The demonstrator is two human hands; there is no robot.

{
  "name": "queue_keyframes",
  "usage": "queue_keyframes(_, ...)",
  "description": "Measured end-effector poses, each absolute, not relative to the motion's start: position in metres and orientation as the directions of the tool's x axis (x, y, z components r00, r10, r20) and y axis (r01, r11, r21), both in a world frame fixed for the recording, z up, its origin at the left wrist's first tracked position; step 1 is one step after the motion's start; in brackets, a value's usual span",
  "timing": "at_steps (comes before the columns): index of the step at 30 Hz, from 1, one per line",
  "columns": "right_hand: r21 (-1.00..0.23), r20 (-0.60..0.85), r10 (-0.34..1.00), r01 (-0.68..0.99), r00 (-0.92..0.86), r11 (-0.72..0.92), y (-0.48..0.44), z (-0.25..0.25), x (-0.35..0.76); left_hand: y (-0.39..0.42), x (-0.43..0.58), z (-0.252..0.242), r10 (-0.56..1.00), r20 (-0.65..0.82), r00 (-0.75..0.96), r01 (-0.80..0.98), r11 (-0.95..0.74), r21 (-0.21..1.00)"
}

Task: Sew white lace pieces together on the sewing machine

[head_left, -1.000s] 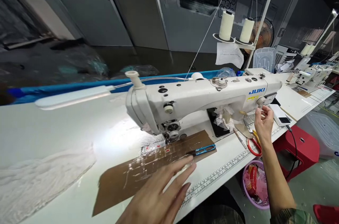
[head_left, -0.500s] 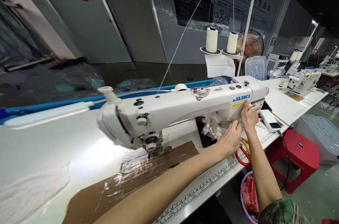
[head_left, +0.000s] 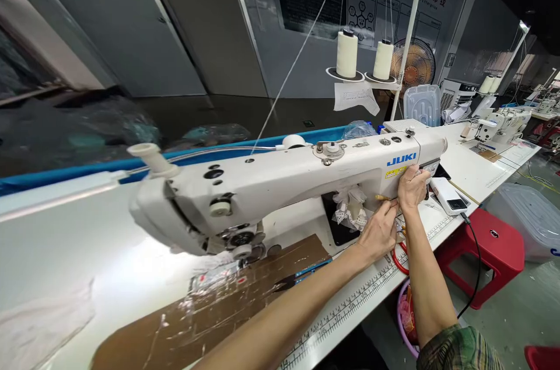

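Observation:
A white JUKI sewing machine (head_left: 280, 174) stands across the table. Low against the right end of its body, my left hand (head_left: 380, 229) is closed, fingertips pinched together. A thin tan stick (head_left: 382, 198) shows just beyond these fingertips; which hand holds it, if either, I cannot tell. My right hand (head_left: 412, 188) is closed beside the left, against the machine below the JUKI lettering. What it grips is hidden. Below the hands lie red-handled scissors (head_left: 399, 260), partly covered. Ruffled white lace (head_left: 350, 206) bunches under the machine arm, left of my hands.
Blue-handled scissors (head_left: 311, 269) lie on a brown board (head_left: 245, 294) behind my left forearm. A white device with a screen (head_left: 450, 196) and a black cable sits right of my hands. A red stool (head_left: 492, 236) and purple basket (head_left: 405, 329) stand beside the table. Thread cones (head_left: 347, 55) rise behind.
The view has shifted slightly, and the blue-handled scissors now show past my left forearm. My right index finger has bent down from the machine's face. Both hands stay at the same spot.

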State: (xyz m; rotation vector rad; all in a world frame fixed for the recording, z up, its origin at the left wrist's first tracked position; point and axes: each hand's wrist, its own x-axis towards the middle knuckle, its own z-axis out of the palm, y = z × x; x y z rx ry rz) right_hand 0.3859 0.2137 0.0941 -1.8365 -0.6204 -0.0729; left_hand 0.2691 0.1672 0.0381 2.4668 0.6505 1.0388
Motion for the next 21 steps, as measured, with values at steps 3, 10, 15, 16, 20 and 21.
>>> queue_keyframes(3, -0.873, 0.36, 0.364, 0.448, 0.859, -0.193, 0.2159, 0.0915, 0.3874, 0.1678, 0.2678, 0.0388, 0.551, 0.557, 0.621, 0.26, -0.816, 0.516)
queue_keyframes(10, -0.887, 0.334, 0.387, 0.426, 0.859, -0.179, 0.2176, 0.0905, 0.3896, 0.1677, 0.2675, 0.0386, 0.549, 0.553, 0.627, 0.248, -0.813, 0.526)
queue_keyframes(15, -0.895, 0.288, 0.402, 0.394, 0.869, -0.211, 0.2178, 0.0931, 0.3884, 0.1669, 0.2666, 0.0395, 0.541, 0.557, 0.63, 0.24, -0.818, 0.523)
queue_keyframes(16, -0.894, 0.283, 0.402, 0.391, 0.871, -0.217, 0.2174, 0.0936, 0.3878, 0.1668, 0.2666, 0.0398, 0.541, 0.554, 0.633, 0.24, -0.818, 0.523)
queue_keyframes(20, -0.89, 0.294, 0.399, 0.401, 0.869, -0.216, 0.2143, 0.095, 0.3847, 0.1665, 0.2673, 0.0411, 0.551, 0.534, 0.641, 0.251, -0.808, 0.533)
queue_keyframes(21, -0.888, 0.303, 0.4, 0.408, 0.865, -0.211, 0.2134, 0.0952, 0.3841, 0.1664, 0.2676, 0.0412, 0.556, 0.529, 0.641, 0.256, -0.805, 0.535)
